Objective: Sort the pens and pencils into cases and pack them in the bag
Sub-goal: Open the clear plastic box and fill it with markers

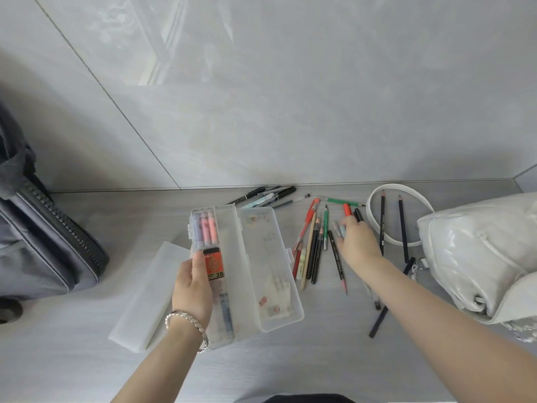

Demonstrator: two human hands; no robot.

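Sorting underway: left hand (193,282) grips the open translucent plastic case (229,257), right hand (356,242) pinches pastel-capped pens (338,229) among scattered pencils (315,251); next, probably, carry them across into it.

"2B" in black on pale strip at bottom of orange-black box (213,264), inside open clear case (231,242). Rest of box print too small to read. Pale lettering along dark pencils (337,257): illegible.
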